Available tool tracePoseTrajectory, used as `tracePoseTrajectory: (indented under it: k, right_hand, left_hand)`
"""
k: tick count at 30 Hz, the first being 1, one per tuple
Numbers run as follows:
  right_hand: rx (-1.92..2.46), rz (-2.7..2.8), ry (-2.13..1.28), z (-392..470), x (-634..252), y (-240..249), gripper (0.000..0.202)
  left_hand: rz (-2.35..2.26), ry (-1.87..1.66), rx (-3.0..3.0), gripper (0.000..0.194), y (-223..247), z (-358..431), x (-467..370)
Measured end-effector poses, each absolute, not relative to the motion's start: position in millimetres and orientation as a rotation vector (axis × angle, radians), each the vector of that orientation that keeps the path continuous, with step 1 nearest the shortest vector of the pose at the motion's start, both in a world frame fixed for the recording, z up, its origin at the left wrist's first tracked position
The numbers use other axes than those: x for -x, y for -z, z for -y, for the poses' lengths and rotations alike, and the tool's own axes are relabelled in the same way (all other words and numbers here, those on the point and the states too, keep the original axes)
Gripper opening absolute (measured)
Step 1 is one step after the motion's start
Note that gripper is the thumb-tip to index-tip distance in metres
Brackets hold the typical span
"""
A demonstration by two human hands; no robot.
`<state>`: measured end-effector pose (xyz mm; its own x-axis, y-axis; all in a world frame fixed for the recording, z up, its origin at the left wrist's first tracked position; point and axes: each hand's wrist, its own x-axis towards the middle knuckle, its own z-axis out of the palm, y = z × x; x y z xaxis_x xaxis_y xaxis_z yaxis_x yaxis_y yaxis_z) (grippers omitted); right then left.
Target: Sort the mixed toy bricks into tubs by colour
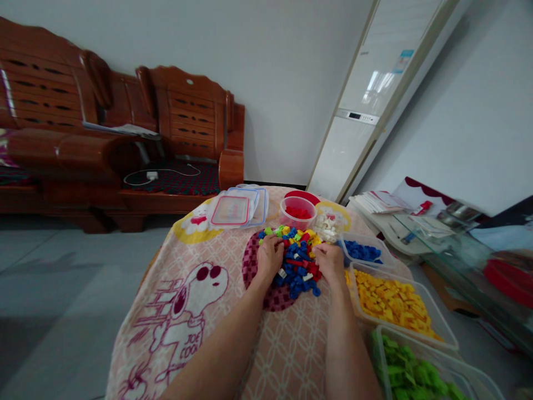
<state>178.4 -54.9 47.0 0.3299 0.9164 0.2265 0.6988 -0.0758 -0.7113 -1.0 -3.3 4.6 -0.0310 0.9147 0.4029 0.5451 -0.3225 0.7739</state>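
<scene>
A mixed heap of toy building bricks (297, 264) in blue, red, yellow, green and white lies on the patterned cloth in front of me. My left hand (270, 254) rests at the heap's left edge, its fingers curled down among the bricks. On the opposite edge, my right hand (328, 260) has its fingertips drawn together by yellow and red pieces. Whether either hand grips a brick is too small to make out. Beside my right hand stands a clear box of blue bricks (363, 251).
Boxes of yellow bricks (391, 303) and green bricks (410, 369) line the right side. Behind the heap are a round tub of red bricks (298, 213) and white bricks (328, 226). Stacked lids (231, 210) lie back left. A glass-topped table (466, 266) stands right.
</scene>
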Motion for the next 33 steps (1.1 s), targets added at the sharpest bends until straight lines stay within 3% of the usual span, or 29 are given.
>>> tracePoseTrajectory:
  k: [14, 23, 27, 33]
  right_hand:
    - [1.917, 1.758, -0.395, 58, -175, -45, 0.015]
    - [1.862, 1.872, -0.275, 60, -173, -48, 0.018]
    - [1.794, 1.722, -0.477, 60, -177, -49, 0.018]
    - [1.667, 1.06, -0.754, 59, -182, -48, 0.025]
  left_hand:
    - [-1.517, -1.319, -1.843, 0.018, -5, 3, 0]
    - [-1.518, -1.335, -1.867, 0.02, 2, 0, 1]
    - [-1.516, -1.339, -1.871, 0.02, 5, -1, 0]
    - [-1.517, -1.311, -1.851, 0.021, -1, 2, 0]
